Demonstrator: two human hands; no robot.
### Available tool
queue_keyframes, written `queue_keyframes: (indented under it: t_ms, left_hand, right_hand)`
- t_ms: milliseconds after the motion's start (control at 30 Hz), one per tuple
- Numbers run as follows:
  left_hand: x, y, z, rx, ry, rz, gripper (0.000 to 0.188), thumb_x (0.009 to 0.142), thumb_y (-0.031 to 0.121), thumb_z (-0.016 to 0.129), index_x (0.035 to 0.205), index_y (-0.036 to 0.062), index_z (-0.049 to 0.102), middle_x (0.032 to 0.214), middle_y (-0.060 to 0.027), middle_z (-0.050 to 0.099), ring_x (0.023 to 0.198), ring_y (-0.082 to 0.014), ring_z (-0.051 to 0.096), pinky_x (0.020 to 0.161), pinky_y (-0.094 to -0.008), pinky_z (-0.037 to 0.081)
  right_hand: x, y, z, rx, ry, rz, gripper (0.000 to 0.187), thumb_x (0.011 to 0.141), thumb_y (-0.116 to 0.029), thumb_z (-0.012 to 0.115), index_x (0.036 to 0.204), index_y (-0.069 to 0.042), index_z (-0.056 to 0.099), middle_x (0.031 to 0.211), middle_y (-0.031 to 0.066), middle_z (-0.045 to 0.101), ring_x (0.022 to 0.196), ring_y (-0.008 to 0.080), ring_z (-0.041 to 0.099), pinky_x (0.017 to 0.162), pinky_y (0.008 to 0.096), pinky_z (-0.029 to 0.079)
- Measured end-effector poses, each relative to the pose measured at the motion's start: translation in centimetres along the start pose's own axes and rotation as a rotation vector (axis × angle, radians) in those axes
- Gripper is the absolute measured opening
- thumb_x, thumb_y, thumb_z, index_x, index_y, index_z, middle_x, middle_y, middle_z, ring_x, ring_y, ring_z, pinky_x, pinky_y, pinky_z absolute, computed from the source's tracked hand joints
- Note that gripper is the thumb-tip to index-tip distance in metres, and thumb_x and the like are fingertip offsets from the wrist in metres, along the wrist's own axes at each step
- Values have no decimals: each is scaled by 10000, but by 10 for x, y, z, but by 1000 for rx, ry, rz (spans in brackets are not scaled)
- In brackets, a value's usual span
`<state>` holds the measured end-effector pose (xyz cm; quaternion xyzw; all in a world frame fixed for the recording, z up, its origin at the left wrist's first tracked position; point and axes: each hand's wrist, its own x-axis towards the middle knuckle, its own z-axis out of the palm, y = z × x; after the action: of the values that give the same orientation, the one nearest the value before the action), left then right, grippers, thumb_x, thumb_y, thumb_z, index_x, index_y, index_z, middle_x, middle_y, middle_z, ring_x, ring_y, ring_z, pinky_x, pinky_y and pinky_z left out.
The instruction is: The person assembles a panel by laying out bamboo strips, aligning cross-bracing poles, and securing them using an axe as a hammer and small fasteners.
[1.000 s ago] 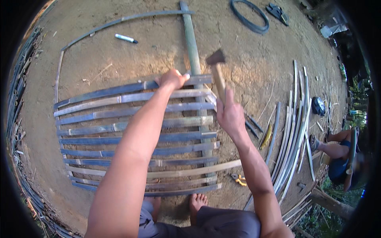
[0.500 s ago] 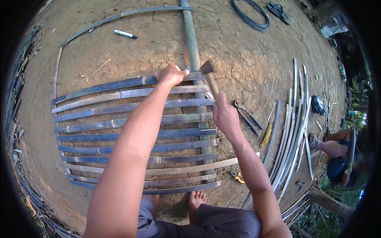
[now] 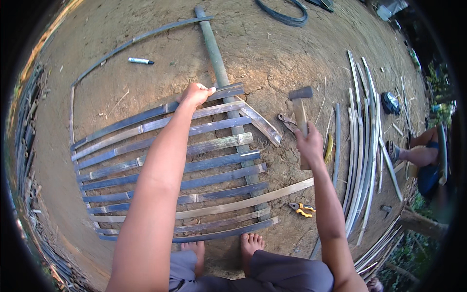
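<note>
My left hand (image 3: pixel 196 94) is closed on the farthest bamboo slat (image 3: pixel 155 111), close to its right end, with the thumb pointing along it. This slat lies across a round bamboo pole (image 3: pixel 214 53), as do several more split slats in a row nearer to me. Off to the right, my right hand (image 3: pixel 310 143) grips a hammer (image 3: pixel 300 112) by its wooden handle, the dark metal head up and apart from the slats. A short bamboo piece (image 3: pixel 262 124) slants out from beside the pole between the hands. No nail can be made out.
Pincers (image 3: pixel 286 121) and yellow-handled pliers (image 3: pixel 302 209) lie right of the slats. Long bamboo strips (image 3: pixel 362 146) are heaped farther right, near a seated person (image 3: pixel 423 151). A marker (image 3: pixel 141 61) and a wire coil (image 3: pixel 292 19) rest on the earth beyond.
The hammer has swung away from the slat's end to the right, its head now raised clear. My left hand keeps its hold on the slat. The whole view has shifted slightly.
</note>
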<state>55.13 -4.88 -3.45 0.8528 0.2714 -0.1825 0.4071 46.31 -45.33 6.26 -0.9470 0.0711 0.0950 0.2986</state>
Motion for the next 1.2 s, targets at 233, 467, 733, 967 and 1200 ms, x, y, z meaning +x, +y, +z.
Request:
queue_keyframes:
  t_ms: [233, 467, 733, 967, 1200]
  left_hand:
    - [-72, -5, 11, 202, 534, 586, 453, 853, 409, 802, 1180, 121, 675, 1203, -96, 667, 1141, -279, 626, 1061, -477, 395]
    - [-266, -25, 71, 539, -4, 1106, 355, 893, 362, 743, 1130, 106, 673, 1132, -72, 653, 1153, -259, 586, 1028, -512, 353]
    - [-385, -63, 120, 592, -299, 1018, 474, 872, 371, 750, 1225, 73, 642, 1234, -109, 601, 1223, -280, 537, 1042, -505, 344]
    - [-439, -57, 114, 698, -309, 860, 808, 819, 488, 785, 1421, 23, 513, 1337, -157, 549, 1266, -324, 502, 1069, -480, 348]
    - [-471, -56, 112, 648, -226, 759, 961, 733, 357, 867, 1499, 12, 401, 1235, -192, 554, 1152, -366, 547, 960, -477, 425]
  right_hand:
    - [-23, 50, -37, -293, 395, -258, 400, 903, -229, 731, 1243, -30, 661, 1016, 220, 726, 934, 419, 703, 847, 505, 553]
    - [-124, 40, 22, 169, -416, -125, 423, 899, -305, 732, 1220, -32, 688, 956, 220, 742, 935, 391, 724, 846, 453, 569]
    - [-141, 35, 74, 192, -325, -112, 505, 872, -380, 765, 1192, 7, 708, 999, 227, 747, 870, 357, 746, 824, 431, 577]
    - [-132, 18, 32, 549, -582, 187, 460, 855, -369, 792, 1091, 23, 750, 906, 143, 737, 683, 199, 733, 642, 324, 574]
    - [-139, -10, -10, 509, -638, 23, 428, 882, -374, 753, 1051, 19, 765, 834, 166, 735, 709, 225, 746, 653, 352, 576]
